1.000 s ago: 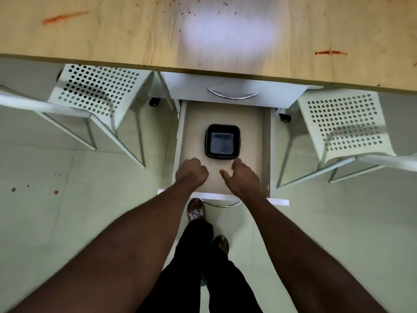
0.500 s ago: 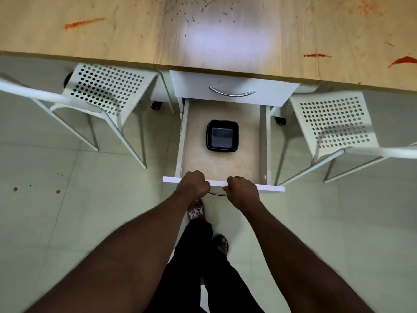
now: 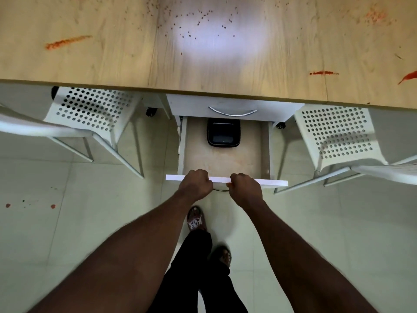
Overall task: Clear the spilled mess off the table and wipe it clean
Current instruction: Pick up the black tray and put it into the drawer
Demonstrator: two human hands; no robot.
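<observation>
My left hand (image 3: 195,184) and right hand (image 3: 244,188) both grip the hard front edge of the drawer (image 3: 225,162). I think it slides easy held there.

Left hand (image 3: 196,184), right hand (image 3: 246,189), forearms (image 3: 140,251): bare as far as seen.
Trousers (image 3: 194,274): black, long, plain cloth, hems reaching the shoes.
Front shoe (image 3: 196,219): slip-on, dark red, mottled white pattern.
Rear shoe (image 3: 223,256): dark, seemingly open-toed; detail blurred.
</observation>
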